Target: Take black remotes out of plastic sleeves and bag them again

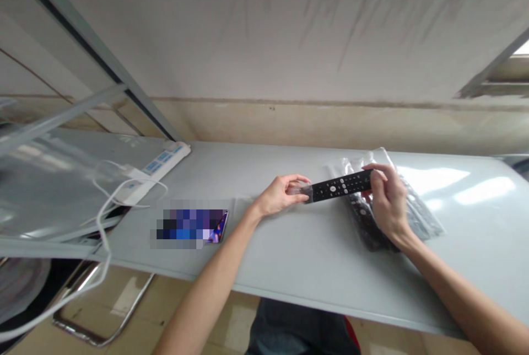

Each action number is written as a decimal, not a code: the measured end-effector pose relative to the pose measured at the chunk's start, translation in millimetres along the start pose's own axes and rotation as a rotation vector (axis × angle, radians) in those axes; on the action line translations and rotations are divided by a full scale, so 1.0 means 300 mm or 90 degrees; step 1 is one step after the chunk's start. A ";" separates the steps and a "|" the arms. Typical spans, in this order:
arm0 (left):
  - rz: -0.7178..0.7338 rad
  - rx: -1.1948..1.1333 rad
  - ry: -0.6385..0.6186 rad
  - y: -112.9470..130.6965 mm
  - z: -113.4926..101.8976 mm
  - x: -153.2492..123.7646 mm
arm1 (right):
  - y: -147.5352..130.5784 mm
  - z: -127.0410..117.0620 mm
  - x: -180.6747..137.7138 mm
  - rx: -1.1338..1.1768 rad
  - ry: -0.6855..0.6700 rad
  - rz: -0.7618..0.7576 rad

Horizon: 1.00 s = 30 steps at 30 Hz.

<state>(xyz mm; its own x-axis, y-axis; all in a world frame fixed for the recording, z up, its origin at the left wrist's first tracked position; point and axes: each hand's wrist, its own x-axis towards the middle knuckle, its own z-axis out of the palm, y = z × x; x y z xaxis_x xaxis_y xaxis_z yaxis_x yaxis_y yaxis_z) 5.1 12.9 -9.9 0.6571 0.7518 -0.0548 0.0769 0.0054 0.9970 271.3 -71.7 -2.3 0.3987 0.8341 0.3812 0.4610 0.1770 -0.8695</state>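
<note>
A black remote control [333, 188] with rows of small light buttons is held level above the grey table. My right hand [386, 198] grips its right end between thumb and fingers. At the other end, my left hand [283, 195] is closed on a clear plastic sleeve [306, 192] that covers the remote's left tip. Behind and below my right hand lies a clear plastic bag [419, 209] with dark remotes in it; my hand hides part of it.
On the left, a phone [217, 228] with a partly blurred screen lies on the table [289, 256]. A white power strip [165, 165] with white cables [103, 222] sits beyond it, beside a metal frame post [149, 107]. A wall [281, 118] stands along the back edge.
</note>
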 end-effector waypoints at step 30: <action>-0.023 -0.058 0.080 0.019 -0.030 0.005 | 0.016 0.008 0.029 0.232 -0.191 0.102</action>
<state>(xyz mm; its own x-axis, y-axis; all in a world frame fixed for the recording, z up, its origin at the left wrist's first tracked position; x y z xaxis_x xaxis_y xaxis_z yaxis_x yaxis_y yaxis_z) -0.3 20.1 -3.7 0.5550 0.8270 -0.0899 0.0275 0.0897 0.9956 275.2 -62.4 -3.9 0.1713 0.9699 0.1732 0.0836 0.1608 -0.9834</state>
